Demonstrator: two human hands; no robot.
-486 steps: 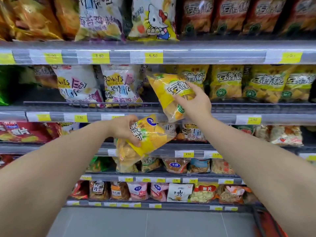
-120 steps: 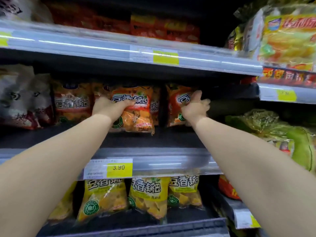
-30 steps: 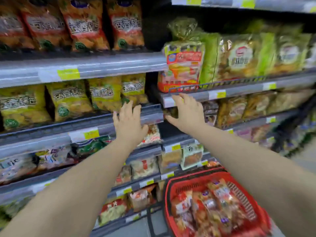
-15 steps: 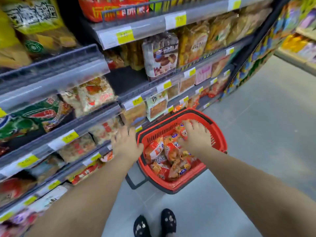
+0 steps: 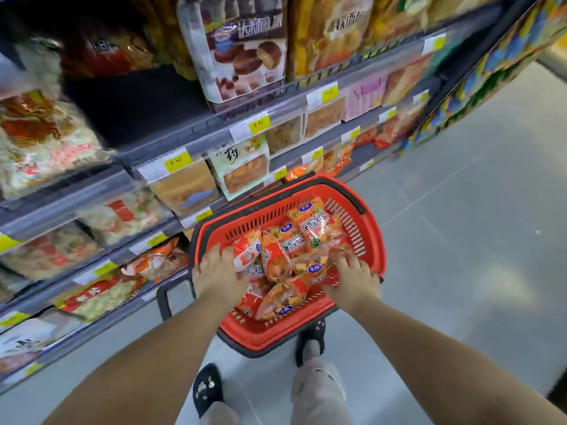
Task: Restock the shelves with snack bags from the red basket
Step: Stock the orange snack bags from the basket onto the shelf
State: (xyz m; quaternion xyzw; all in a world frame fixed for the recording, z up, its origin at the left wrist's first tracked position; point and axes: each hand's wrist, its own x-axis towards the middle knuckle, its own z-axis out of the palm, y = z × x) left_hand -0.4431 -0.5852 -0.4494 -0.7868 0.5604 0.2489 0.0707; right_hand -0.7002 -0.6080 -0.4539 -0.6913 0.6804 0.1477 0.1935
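Observation:
The red basket [image 5: 372, 240] stands on the floor in front of my feet, holding several orange snack bags [image 5: 296, 248]. Both my hands are down inside it. My left hand [image 5: 218, 275] lies with fingers spread on the bags at the basket's left side, by the rim. My right hand [image 5: 353, 280] is on the bags at the right side, its fingers bent down into the pile. Whether it holds a bag is hidden.
Shelves [image 5: 196, 139] stocked with packaged snacks and yellow price tags [image 5: 259, 124] run along the left, right behind the basket. My feet in black slippers [image 5: 207, 389] stand just below the basket. Grey floor [image 5: 466, 256] spreads to the right, and another shelf end [image 5: 497, 62] stands at the upper right.
My view has dropped from the shelves to the basket. Both hands came down from shelf height, and the left hand has moved from beside the basket onto the bags.

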